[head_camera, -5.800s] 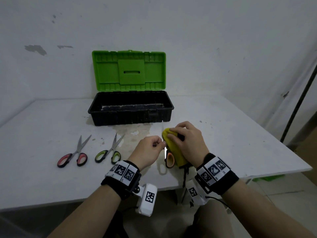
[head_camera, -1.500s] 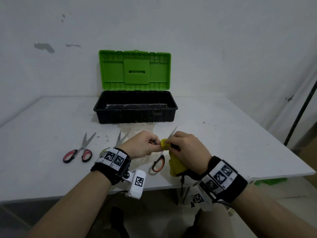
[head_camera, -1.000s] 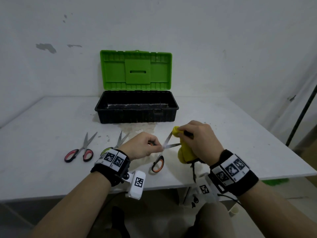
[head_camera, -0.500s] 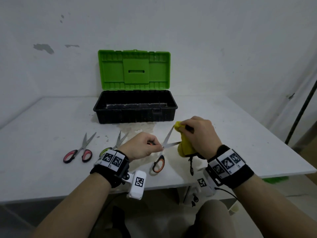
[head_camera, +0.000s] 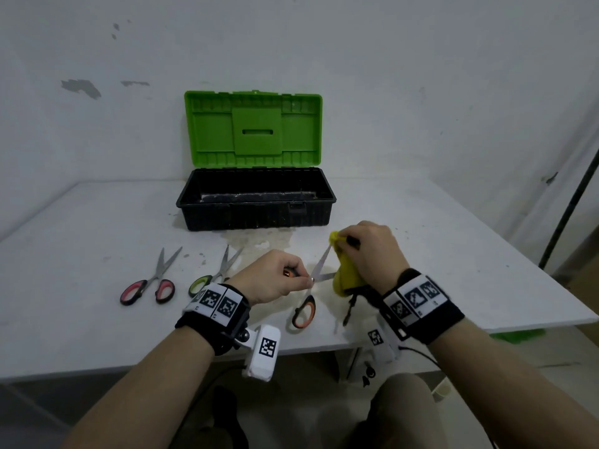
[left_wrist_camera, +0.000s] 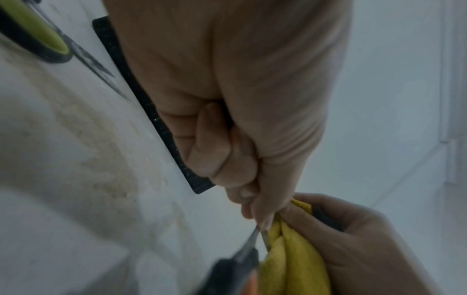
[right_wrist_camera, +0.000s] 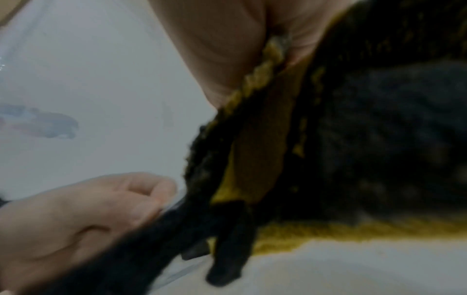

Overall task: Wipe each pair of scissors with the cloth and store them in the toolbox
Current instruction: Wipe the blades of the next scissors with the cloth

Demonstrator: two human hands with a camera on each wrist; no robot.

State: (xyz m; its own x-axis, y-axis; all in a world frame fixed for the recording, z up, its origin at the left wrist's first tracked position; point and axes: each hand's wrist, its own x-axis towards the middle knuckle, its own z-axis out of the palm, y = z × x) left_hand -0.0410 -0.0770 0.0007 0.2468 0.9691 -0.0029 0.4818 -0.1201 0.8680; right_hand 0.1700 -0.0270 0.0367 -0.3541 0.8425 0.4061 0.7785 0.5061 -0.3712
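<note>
My left hand pinches the orange-handled scissors near their pivot, blades spread apart above the table. My right hand grips the yellow cloth, wrapped over the tip of the upper blade. In the left wrist view the cloth sits against the blades below my curled left fingers. The right wrist view is filled by dark and yellow cloth. Red-handled scissors and green-handled scissors lie on the table to the left. The black toolbox stands open behind.
The toolbox's green lid leans up against the white wall. A stained patch marks the white table in front of the box. The table's front edge runs just under my wrists.
My right hand with the cloth slid from the pivot outwards along the blade to its tip, and the blades have spread apart. My left hand kept its hold.
</note>
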